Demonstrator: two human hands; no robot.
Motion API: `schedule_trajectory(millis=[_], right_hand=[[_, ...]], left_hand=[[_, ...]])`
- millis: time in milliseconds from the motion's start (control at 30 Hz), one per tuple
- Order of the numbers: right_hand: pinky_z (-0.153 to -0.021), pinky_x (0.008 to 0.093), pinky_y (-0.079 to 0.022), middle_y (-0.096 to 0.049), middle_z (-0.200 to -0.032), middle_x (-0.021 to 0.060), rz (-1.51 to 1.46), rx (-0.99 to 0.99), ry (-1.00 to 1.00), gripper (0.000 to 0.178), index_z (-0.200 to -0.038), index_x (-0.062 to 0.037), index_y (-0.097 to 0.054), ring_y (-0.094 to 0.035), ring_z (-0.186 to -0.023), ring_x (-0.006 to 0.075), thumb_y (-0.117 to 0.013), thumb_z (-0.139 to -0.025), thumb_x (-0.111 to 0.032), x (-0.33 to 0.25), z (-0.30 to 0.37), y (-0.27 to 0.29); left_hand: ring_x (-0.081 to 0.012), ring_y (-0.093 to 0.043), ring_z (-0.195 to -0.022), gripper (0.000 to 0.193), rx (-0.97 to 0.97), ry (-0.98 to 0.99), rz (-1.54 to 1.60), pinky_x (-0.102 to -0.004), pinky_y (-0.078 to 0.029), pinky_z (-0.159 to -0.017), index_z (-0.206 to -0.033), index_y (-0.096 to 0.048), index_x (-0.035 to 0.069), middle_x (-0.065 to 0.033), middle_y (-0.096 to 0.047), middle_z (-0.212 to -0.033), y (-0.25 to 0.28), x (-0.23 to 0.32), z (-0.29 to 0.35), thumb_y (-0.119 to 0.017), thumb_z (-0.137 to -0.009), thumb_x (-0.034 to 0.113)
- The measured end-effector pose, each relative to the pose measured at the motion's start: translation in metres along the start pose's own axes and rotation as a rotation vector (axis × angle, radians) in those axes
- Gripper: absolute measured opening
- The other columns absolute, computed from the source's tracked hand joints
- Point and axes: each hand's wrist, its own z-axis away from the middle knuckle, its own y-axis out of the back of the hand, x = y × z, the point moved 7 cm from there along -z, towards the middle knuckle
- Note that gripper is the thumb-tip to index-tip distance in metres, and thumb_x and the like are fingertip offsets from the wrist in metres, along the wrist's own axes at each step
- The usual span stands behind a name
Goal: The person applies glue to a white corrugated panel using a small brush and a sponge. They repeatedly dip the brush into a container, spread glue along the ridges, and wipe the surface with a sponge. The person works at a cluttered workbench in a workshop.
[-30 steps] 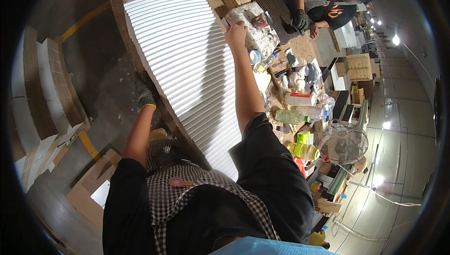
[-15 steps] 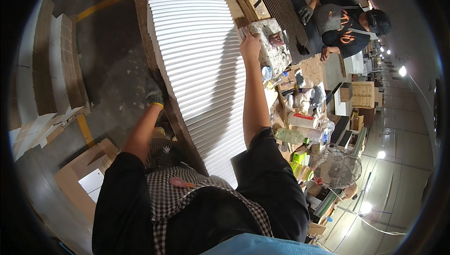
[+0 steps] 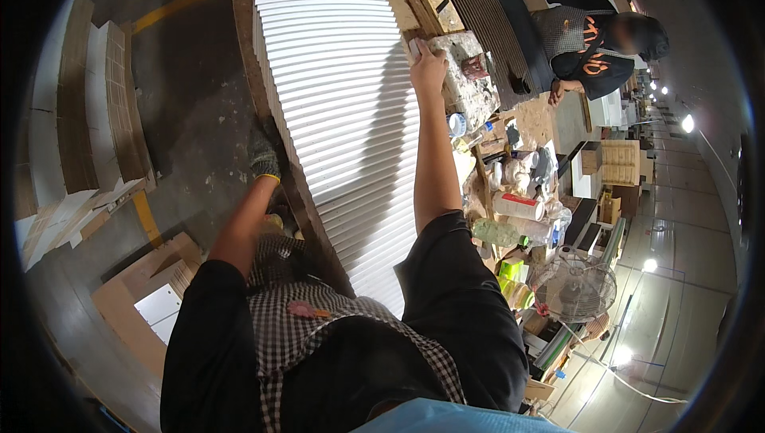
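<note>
A bank of long white strips [image 3: 335, 106], lying side by side in overlapping rows, covers the workbench in front of me. At its right edge my right hand [image 3: 429, 72] is bare and closed around a small pale piece [image 3: 414, 47], whose kind I cannot make out. Beside that hand lies a stained, whitish block [image 3: 464, 58] with a crumpled dark-red scrap [image 3: 476, 66] on top. My left hand [image 3: 264, 156], in a dark grey glove with a yellow cuff, is down at the bench's left side; shadow hides its fingers.
Bottles [image 3: 498, 231], a white-and-red container [image 3: 518, 206] and other clutter crowd the bench's right side. Beyond stands a wire fan [image 3: 574, 282]. A co-worker [image 3: 594, 43] is across by dark ribbed strips [image 3: 486, 15]. Stacked boards [image 3: 76, 98] and an open carton [image 3: 147, 278] stand on the left.
My right hand stays at the strips' right edge with hardly any movement. The co-worker's gloved hand has moved farther away along the dark strips, and their head has turned.
</note>
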Motion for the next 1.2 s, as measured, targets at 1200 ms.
schedule_trajectory(millis=[1200], right_hand=[[-0.112, 0.0512, -0.037, -0.055, -0.134, 0.0295, 0.199, 0.010, 0.512, 0.058, -0.141, 0.0061, -0.050, -0.051, -0.123, 0.0425, -0.064, -0.088, -0.014, -0.282, 0.168, 0.003]], left_hand=[[-0.0487, -0.053, -0.127, 0.057, -0.030, 0.100, 0.033, -0.0520, -0.043, -0.104, -0.147, -0.044, 0.000, -0.0318, -0.056, -0.137, 0.021, 0.041, 0.002, -0.043, -0.106, 0.041]])
